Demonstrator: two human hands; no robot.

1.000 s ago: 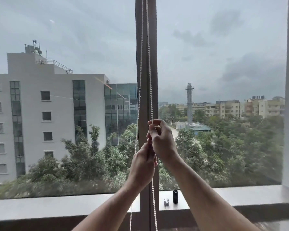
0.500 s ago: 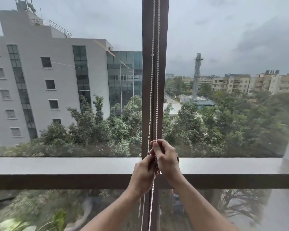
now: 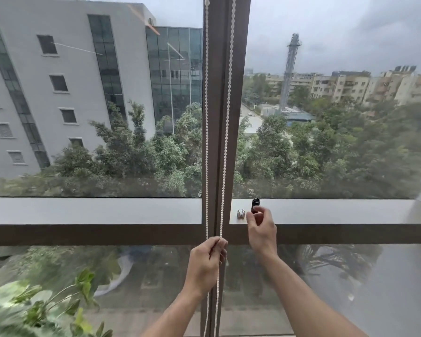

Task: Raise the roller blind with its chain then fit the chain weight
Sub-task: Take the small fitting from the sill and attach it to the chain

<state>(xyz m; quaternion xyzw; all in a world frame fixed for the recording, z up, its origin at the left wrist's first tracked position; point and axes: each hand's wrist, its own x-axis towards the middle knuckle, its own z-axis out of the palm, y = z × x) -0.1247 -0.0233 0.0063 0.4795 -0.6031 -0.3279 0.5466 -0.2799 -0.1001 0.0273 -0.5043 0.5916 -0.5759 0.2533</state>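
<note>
A white bead chain hangs in two strands in front of the brown window mullion. My left hand is closed around the right strand just below the horizontal frame bar. My right hand reaches to the sill with thumb and fingers around the lower part of a small black cylinder, the chain weight, which stands upright. A small silver piece sits on the sill just left of it. The blind itself is out of view above.
The grey sill runs across the window above a brown horizontal frame bar. Glass panes are above and below. Green plant leaves show at the lower left. Buildings and trees lie outside.
My right hand has let go of the chain and moved right to the black weight on the sill. My left hand stays on the chain, lower. The view has tilted downward.
</note>
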